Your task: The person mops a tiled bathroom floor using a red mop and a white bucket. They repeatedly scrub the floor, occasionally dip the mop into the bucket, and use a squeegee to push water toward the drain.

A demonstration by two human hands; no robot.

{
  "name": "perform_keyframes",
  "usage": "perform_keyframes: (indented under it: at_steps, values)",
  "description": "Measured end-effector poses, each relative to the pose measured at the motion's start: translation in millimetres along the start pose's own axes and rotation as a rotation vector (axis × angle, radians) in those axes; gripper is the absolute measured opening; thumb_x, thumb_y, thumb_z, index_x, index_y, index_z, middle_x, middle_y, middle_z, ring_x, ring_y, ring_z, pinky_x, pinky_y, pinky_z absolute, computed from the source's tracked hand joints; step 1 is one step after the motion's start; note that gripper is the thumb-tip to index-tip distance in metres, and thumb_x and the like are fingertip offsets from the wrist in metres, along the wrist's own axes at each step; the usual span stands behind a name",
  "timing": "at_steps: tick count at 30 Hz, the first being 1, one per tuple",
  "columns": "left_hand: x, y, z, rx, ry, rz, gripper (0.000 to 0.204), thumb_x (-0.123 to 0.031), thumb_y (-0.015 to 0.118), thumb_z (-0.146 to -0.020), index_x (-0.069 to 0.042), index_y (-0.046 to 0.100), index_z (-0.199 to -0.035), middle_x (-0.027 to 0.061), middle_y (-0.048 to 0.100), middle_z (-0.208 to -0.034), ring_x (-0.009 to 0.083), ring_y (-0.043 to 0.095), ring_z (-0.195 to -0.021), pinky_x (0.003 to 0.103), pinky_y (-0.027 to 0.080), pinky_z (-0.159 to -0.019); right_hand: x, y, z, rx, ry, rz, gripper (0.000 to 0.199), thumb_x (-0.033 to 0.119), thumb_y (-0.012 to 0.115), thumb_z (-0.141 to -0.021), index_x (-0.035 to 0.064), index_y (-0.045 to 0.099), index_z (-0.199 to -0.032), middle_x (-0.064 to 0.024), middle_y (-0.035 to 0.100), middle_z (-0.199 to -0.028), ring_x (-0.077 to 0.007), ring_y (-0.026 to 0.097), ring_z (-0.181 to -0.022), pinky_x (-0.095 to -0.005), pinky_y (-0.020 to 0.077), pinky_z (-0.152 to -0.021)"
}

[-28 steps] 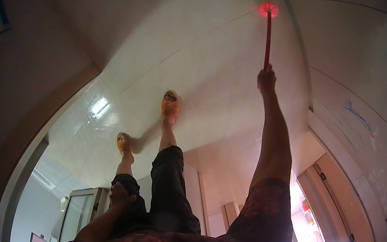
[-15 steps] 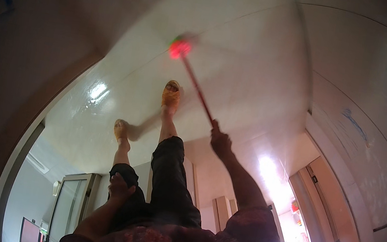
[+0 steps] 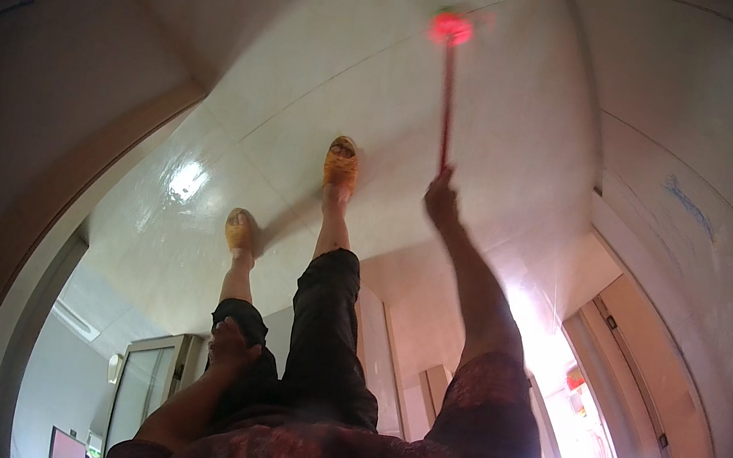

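In the head view, the red long-handled tool (image 3: 447,99) pointed to 12 o'clock from the right hand (image 3: 442,200), its long axis nearly straight, its glowing round head (image 3: 451,29) at the far end, over the pale floor (image 3: 337,45), at 1 o'clock from the right slipper (image 3: 341,166). The right hand gripped the near end. The left hand (image 3: 231,346) touched the dark trouser leg (image 3: 244,317); how open it was, I could not tell.

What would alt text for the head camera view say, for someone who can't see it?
A person's right hand holds a red stick with a bright red head out across a pale, shiny floor. The left hand rests on dark trousers; the person wears yellow slippers.
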State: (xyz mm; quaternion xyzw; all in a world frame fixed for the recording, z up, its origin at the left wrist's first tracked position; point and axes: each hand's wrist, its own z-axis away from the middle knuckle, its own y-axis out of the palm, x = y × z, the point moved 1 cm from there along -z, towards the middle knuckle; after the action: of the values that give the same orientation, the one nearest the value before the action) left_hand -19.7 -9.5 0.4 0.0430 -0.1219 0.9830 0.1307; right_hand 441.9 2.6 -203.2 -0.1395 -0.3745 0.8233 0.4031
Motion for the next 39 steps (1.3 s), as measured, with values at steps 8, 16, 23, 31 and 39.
perform_keyframes:
  at_steps: [8,16,23,31,39]
  values:
    - [31.3,17.0,-7.1,-0.049,0.061,0.089,0.098,-0.047,0.071,-0.062,0.01,0.027,-0.129,0.0237,0.043,-0.118,0.038,0.045,-0.109,0.049,0.046,-0.083,-16.7,14.1,56.3,0.074,-0.005,-0.048,0.052,0.025,0.04,-0.092,0.0075,0.023,-0.138,-0.0215,0.062,-0.089,-0.0333,0.063,-0.078,-0.0442,0.048,-0.068]
    - [17.9,24.4,6.2,-0.055,0.049,-0.024,0.1,-0.049,0.069,-0.062,0.011,0.025,-0.128,0.0237,0.041,-0.118,0.0379,0.043,-0.11,0.049,0.046,-0.082,-41.0,-57.7,-159.3,-0.324,0.083,-0.162,0.033,0.031,0.037,-0.094,0.0028,0.042,-0.11,-0.0105,0.052,-0.064,-0.0255,0.047,-0.044,-0.0386,0.0416,-0.041]
    - [20.7,6.2,-1.9,-0.146,0.094,0.02,0.097,-0.047,0.07,-0.063,0.011,0.026,-0.128,0.0223,0.042,-0.116,0.0361,0.045,-0.107,0.048,0.046,-0.08,36.5,88.1,117.8,0.325,-0.027,-0.068,0.07,0.017,0.046,-0.087,0.0125,0.004,-0.142,-0.0252,0.058,-0.071,-0.0415,0.059,-0.066,-0.0539,0.0448,-0.063]
    - [72.4,-10.5,-13.4,-0.201,0.22,0.002,0.096,-0.047,0.07,-0.066,0.008,0.025,-0.129,0.0226,0.041,-0.118,0.0362,0.044,-0.109,0.049,0.044,-0.082,36.7,72.1,116.6,0.002,-0.162,0.052,0.049,0.018,0.042,-0.091,0.0064,0.028,-0.136,-0.0234,0.061,-0.091,-0.0329,0.06,-0.059,-0.0444,0.0474,-0.053]
    - [123.1,13.9,-22.7,-0.085,0.199,0.023,0.094,-0.045,0.07,-0.066,0.007,0.023,-0.13,0.0212,0.041,-0.118,0.0347,0.043,-0.111,0.05,0.044,-0.083,128.1,135.1,124.5,0.024,-0.094,0.009,0.054,0.021,0.037,-0.09,0.0055,0.016,-0.137,-0.0287,0.058,-0.091,-0.039,0.06,-0.076,-0.0507,0.0467,-0.069]
